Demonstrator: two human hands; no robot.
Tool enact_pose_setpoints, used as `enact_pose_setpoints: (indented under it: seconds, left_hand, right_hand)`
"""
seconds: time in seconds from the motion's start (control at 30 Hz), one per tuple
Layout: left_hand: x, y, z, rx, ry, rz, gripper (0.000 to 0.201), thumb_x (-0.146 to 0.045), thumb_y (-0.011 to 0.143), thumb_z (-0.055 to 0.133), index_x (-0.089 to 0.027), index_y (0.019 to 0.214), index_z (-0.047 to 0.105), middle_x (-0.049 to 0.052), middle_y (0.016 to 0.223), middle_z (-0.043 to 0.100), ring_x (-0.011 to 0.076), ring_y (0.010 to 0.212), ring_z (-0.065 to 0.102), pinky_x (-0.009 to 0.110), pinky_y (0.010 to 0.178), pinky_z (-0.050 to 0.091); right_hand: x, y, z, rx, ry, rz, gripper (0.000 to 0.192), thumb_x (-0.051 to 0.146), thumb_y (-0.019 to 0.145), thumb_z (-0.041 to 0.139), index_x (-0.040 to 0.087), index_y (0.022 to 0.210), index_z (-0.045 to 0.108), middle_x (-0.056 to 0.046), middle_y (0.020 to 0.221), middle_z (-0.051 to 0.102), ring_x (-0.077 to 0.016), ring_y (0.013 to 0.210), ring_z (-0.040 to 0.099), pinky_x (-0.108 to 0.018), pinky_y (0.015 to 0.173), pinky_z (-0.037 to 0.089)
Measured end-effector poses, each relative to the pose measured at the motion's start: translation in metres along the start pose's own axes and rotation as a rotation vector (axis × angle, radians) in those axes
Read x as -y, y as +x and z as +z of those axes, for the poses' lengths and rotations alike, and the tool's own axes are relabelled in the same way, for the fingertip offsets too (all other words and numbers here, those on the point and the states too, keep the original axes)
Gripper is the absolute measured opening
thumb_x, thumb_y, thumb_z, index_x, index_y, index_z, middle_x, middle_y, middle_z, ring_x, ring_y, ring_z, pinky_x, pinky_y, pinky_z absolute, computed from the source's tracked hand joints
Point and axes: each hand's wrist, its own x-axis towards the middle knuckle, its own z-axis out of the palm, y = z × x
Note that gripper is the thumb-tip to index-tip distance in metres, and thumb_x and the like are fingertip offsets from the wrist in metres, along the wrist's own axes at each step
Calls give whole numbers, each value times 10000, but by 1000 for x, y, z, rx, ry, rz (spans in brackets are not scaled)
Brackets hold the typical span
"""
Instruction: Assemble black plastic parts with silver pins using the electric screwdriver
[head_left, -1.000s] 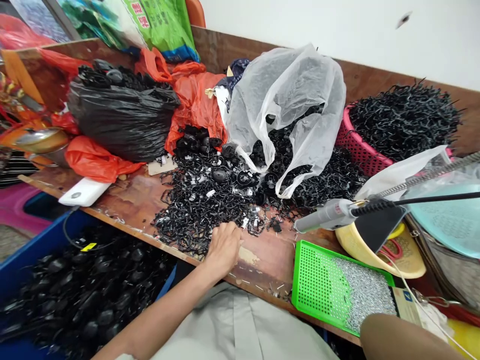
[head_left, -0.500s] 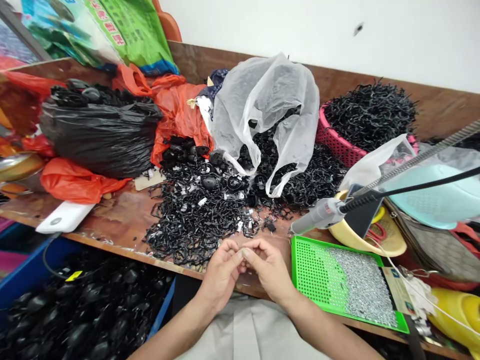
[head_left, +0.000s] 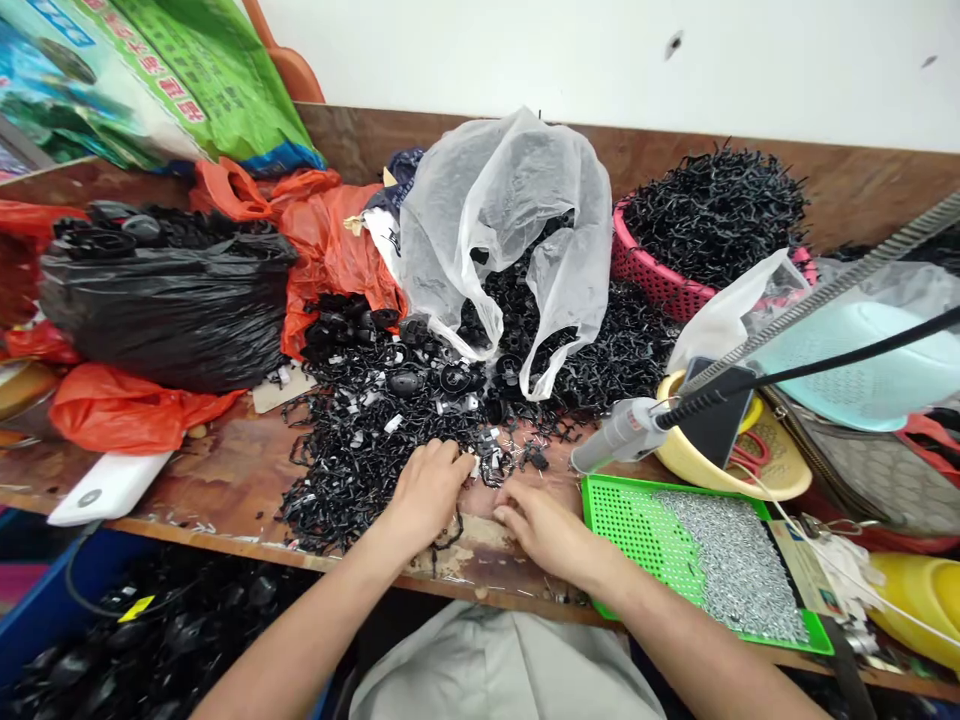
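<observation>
My left hand (head_left: 429,492) rests at the right edge of a pile of thin black strips (head_left: 349,470) on the wooden table. Its fingers are bent downward and pressed together; whatever is under the tips is hidden. A single black strip (head_left: 450,535) curves out below its palm. My right hand (head_left: 541,528) lies low over the table to the right, thumb and forefinger slightly apart, with nothing seen between them. Just beyond both hands is a scatter of small white and black pieces (head_left: 493,452) with tiny metal pins.
A green perforated tray (head_left: 637,540) of small metal parts stands at right, beneath a grey tool (head_left: 619,438) on a flexible arm. Behind are a clear plastic bag (head_left: 517,190), a pink basket (head_left: 664,285) of black strips and a black bag (head_left: 165,310). A blue bin (head_left: 37,625) stands lower left.
My hands were together, fingertips meeting, near the table's front edge. They have parted: the left has moved forward and left onto the pile, the right rightward. The view has shifted slightly.
</observation>
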Motion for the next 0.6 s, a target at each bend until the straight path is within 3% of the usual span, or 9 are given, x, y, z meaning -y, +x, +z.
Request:
enact_pose_setpoints:
  seconds: [0.07, 0.13, 0.2, 0.3, 0.4, 0.47, 0.6]
  left_hand:
    - [4, 4, 4, 42, 112, 33, 174, -131, 878, 469, -195, 799, 610, 67, 809, 574, 228, 802, 504, 375, 731, 397]
    - [2, 2, 6, 20, 68, 30, 174, -187, 902, 466, -194, 801, 608, 70, 828, 583, 225, 807, 516, 373, 735, 410]
    - [-2, -4, 5, -76, -112, -15, 175, -242, 923, 456, -197, 859, 613, 81, 936, 604, 223, 888, 539, 374, 788, 429]
    - [-8, -18, 3, -212, -617, -189, 169, -312, 940, 444, -201, 922, 570, 77, 1105, 610, 193, 959, 584, 336, 811, 468]
    - [-14, -29, 4, -157, -1095, -402, 187, -376, 926, 468, -199, 875, 505, 38, 948, 654, 149, 751, 629, 286, 683, 500]
    - [-19, -35, 5, -123, -1233, -475, 196, -385, 899, 515, -196, 852, 499, 6, 813, 643, 138, 665, 617, 275, 652, 498]
    - [-25, -43, 5, -136, -1311, -497, 218, -383, 877, 547, -181, 796, 532, -2, 750, 608, 139, 685, 603, 266, 673, 480]
  right_hand:
    - [-5, 15, -5, -2, -166, -41, 108, 124, 853, 536, 201, 807, 596, -36, 795, 644, -169, 779, 594, -274, 722, 439]
    - [-6, 28, -13, -73, -237, -60, 170, 88, 857, 498, 203, 837, 622, -61, 870, 652, -179, 838, 603, -287, 767, 449]
    - [-3, 33, -21, -168, -245, -82, 204, 99, 879, 466, 207, 898, 637, -79, 944, 650, -192, 908, 605, -311, 816, 457]
    - [7, 28, -23, -235, -77, -104, 171, 175, 896, 491, 218, 968, 641, -65, 955, 653, -197, 916, 617, -337, 830, 482]
    - [20, 17, -9, -207, 310, -20, 154, 279, 897, 535, 221, 1022, 604, -27, 868, 658, -163, 759, 645, -304, 713, 527]
    - [27, 14, 4, -193, 475, 28, 164, 328, 898, 544, 213, 1010, 579, -16, 830, 648, -152, 718, 644, -287, 678, 534]
    - [33, 14, 23, -224, 366, -30, 142, 333, 917, 518, 203, 923, 574, -29, 863, 610, -155, 790, 603, -280, 720, 512]
